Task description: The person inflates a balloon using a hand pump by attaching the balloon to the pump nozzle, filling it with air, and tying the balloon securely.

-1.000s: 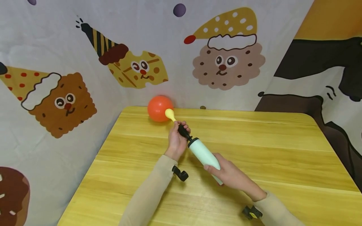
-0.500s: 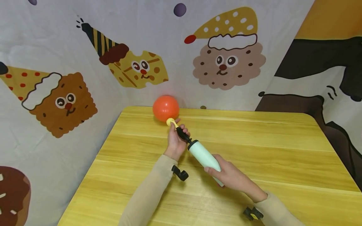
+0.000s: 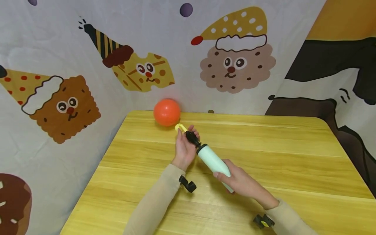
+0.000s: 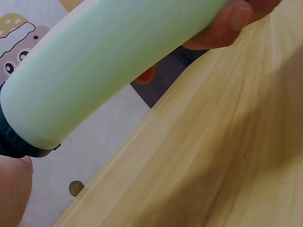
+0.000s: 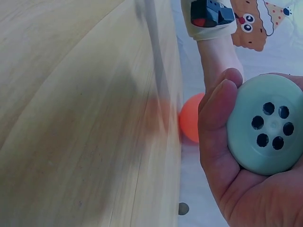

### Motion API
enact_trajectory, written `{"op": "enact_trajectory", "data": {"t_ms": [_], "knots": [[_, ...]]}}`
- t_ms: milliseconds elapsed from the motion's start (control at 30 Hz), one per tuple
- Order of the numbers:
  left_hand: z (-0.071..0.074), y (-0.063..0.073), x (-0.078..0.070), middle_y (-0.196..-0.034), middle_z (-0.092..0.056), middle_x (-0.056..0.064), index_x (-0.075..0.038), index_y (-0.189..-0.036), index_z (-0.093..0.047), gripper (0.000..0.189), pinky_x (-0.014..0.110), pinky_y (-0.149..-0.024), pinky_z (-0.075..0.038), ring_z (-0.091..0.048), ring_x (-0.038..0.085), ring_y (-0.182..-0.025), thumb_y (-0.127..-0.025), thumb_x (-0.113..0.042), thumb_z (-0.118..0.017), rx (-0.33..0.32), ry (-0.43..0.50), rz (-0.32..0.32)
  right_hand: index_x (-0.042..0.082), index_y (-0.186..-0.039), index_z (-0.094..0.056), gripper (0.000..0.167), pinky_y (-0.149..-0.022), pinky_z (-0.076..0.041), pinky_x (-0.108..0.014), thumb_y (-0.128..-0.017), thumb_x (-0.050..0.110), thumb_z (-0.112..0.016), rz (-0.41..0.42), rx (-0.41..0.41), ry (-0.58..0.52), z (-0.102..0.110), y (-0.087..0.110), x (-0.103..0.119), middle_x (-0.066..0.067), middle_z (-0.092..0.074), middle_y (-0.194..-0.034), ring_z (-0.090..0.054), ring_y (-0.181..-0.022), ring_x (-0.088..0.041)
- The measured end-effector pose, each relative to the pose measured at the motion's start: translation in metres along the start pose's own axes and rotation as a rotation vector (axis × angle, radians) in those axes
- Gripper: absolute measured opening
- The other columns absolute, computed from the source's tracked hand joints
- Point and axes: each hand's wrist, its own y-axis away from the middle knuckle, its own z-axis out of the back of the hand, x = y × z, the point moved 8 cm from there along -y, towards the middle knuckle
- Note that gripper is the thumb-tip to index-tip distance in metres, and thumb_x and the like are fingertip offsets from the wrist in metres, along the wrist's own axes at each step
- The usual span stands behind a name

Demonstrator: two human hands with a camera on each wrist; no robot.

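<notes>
A pale mint-green balloon pump (image 3: 213, 160) slants across the middle of the head view, its black nozzle end pointing up and left. My right hand (image 3: 239, 179) grips the pump's body near its lower end; the right wrist view shows fingers wrapped round the holed end cap (image 5: 273, 125). On the nozzle sits a small yellow balloon (image 3: 181, 127), bent over at its outer end. My left hand (image 3: 185, 148) lies palm up under the nozzle, thumb pressing the yellow balloon and fingers curled behind. In the left wrist view the pump body (image 4: 102, 71) hides most of the hand.
An inflated orange balloon (image 3: 167, 112) rests at the back edge of the wooden table (image 3: 279, 156), just beyond the yellow balloon. A cloth backdrop (image 3: 188, 65) with cartoon biscuits rises behind the table and along its left side.
The yellow balloon stuck out straight past my left hand and now bends over by the thumb. The orange balloon shifted right, then back left. My right hand keeps its grip on the pump.
</notes>
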Motion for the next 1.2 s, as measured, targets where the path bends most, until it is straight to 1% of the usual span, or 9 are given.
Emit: {"op": "enact_trajectory", "data": {"t_ms": [133, 333, 433, 567, 667, 800, 933, 1033, 1200], "knots": [[0.0, 0.002, 0.002, -0.102, -0.054, 0.004, -0.009, -0.115, -0.053, 0.037, 0.023, -0.073, -0.049, -0.053, 0.015, -0.086, -0.114, -0.039, -0.031, 0.018, 0.001, 0.02, -0.002, -0.149, -0.037, 0.069, -0.045, -0.053, -0.037, -0.103, 0.043, -0.063, -0.003, 0.001, 0.003, 0.0, -0.001, 0.001, -0.018, -0.063, -0.081, -0.06, -0.055, -0.021], [0.004, -0.001, 0.001, -0.085, -0.051, -0.001, -0.013, -0.098, -0.047, 0.029, 0.02, -0.061, -0.042, -0.046, 0.012, -0.07, -0.114, -0.034, -0.035, -0.02, -0.036, -0.009, -0.001, -0.148, -0.039, 0.067, -0.045, -0.053, -0.039, -0.104, 0.043, -0.062, -0.003, 0.011, -0.001, -0.001, -0.001, 0.002, -0.019, -0.064, -0.085, -0.06, -0.055, -0.021], [0.002, -0.001, 0.001, -0.083, -0.05, -0.001, -0.013, -0.103, -0.049, 0.028, 0.02, -0.06, -0.04, -0.043, 0.012, -0.067, -0.114, -0.033, -0.034, -0.003, -0.05, -0.017, -0.001, -0.149, -0.038, 0.067, -0.046, -0.054, -0.04, -0.104, 0.043, -0.061, -0.007, 0.017, -0.005, -0.001, -0.001, 0.002, -0.02, -0.064, -0.087, -0.061, -0.056, -0.022], [-0.002, 0.0, 0.001, -0.088, -0.049, -0.001, -0.013, -0.116, -0.05, 0.035, 0.022, -0.065, -0.042, -0.046, 0.013, -0.073, -0.114, -0.04, -0.028, 0.065, -0.02, 0.007, -0.002, -0.15, -0.037, 0.068, -0.046, -0.055, -0.042, -0.104, 0.043, -0.061, -0.01, 0.016, -0.012, 0.001, -0.001, 0.001, -0.02, -0.064, -0.088, -0.061, -0.057, -0.023], [-0.004, 0.001, 0.0, -0.091, -0.05, 0.0, -0.012, -0.11, -0.049, 0.036, 0.024, -0.069, -0.043, -0.049, 0.014, -0.079, -0.114, -0.041, -0.027, 0.082, 0.021, 0.024, -0.002, -0.15, -0.036, 0.068, -0.047, -0.055, -0.043, -0.105, 0.043, -0.061, -0.011, 0.016, -0.013, 0.003, 0.0, 0.0, -0.021, -0.064, -0.09, -0.061, -0.058, -0.023], [0.0, -0.001, -0.001, -0.092, -0.053, 0.002, -0.012, -0.095, -0.047, 0.032, 0.023, -0.068, -0.046, -0.053, 0.015, -0.083, -0.114, -0.034, -0.035, 0.015, 0.027, -0.005, -0.001, -0.15, -0.037, 0.068, -0.047, -0.055, -0.043, -0.104, 0.043, -0.061, -0.013, 0.024, -0.014, 0.004, 0.0, 0.0, -0.021, -0.063, -0.091, -0.062, -0.059, -0.024], [0.003, 0.0, -0.002, -0.086, -0.055, 0.003, -0.013, -0.091, -0.049, 0.033, 0.022, -0.064, -0.047, -0.054, 0.015, -0.075, -0.114, -0.034, -0.037, -0.074, -0.11, -0.106, -0.002, -0.148, -0.038, 0.066, -0.047, -0.055, -0.041, -0.105, 0.043, -0.061, -0.004, 0.032, -0.02, 0.002, -0.001, 0.003, -0.021, -0.063, -0.092, -0.062, -0.06, -0.024], [0.003, 0.003, 0.001, -0.076, -0.053, 0.001, -0.014, -0.088, -0.048, 0.035, 0.02, -0.057, -0.043, -0.05, 0.013, -0.063, -0.114, -0.035, -0.037, -0.113, -0.208, -0.145, -0.003, -0.148, -0.038, 0.066, -0.046, -0.055, -0.039, -0.105, 0.043, -0.061, 0.006, 0.038, -0.031, 0.001, -0.002, 0.007, -0.021, -0.063, -0.093, -0.062, -0.061, -0.024], [0.0, 0.006, 0.009, -0.071, -0.05, -0.001, -0.015, -0.088, -0.046, 0.037, 0.018, -0.052, -0.037, -0.046, 0.01, -0.056, -0.114, -0.038, -0.034, -0.086, -0.164, -0.102, -0.004, -0.149, -0.036, 0.067, -0.047, -0.055, -0.04, -0.105, 0.041, -0.06, 0.014, 0.043, -0.038, -0.001, -0.003, 0.007, -0.021, -0.063, -0.093, -0.062, -0.061, -0.023]]}}
